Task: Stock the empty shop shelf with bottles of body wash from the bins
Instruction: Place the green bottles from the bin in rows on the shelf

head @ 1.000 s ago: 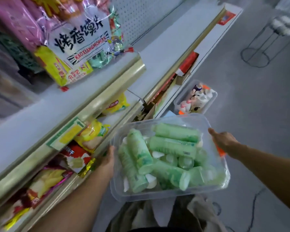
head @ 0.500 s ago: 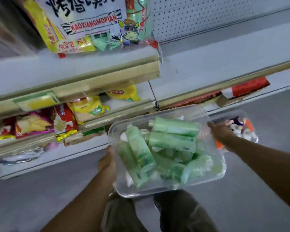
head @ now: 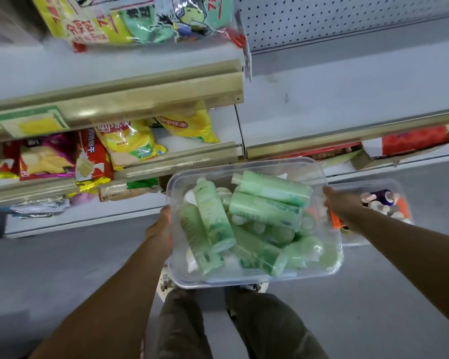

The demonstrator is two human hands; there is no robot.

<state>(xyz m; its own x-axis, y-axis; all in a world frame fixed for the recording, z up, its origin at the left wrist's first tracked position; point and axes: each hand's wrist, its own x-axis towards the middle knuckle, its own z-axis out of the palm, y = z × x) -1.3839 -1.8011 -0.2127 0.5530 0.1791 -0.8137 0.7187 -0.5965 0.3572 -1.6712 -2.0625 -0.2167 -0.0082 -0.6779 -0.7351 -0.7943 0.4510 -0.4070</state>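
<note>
1. You hold a clear plastic bin [head: 254,277] at waist height, above your legs [head: 244,327], one hand at each short end.
2. Left hand [head: 159,226] is curled on the bin's left end, fingers mostly hidden behind the wall. Right hand [head: 340,206] is wrapped round the right end at an orange handle [head: 335,221].
3. Step in hand, as I judge it: carrying the full bin to the shelf; no bottle placed yet.
4. The bottles [head: 266,211] are pale green body wash, loosely piled on their sides, crossing each other, with some white caps showing. Print too blurred to read.
5. A second bin [head: 399,200] sits on the floor just beyond your right hand, holding mixed bottles.
6. Snack bags [head: 130,143] fill the shelves on the left.
7. The empty shelf [head: 347,99] lies ahead on the right, bare, with a pegboard back.
8. Next move likely calls for setting the bin down or resting it, to free a hand to lift bottles out and stand them upright.
</note>
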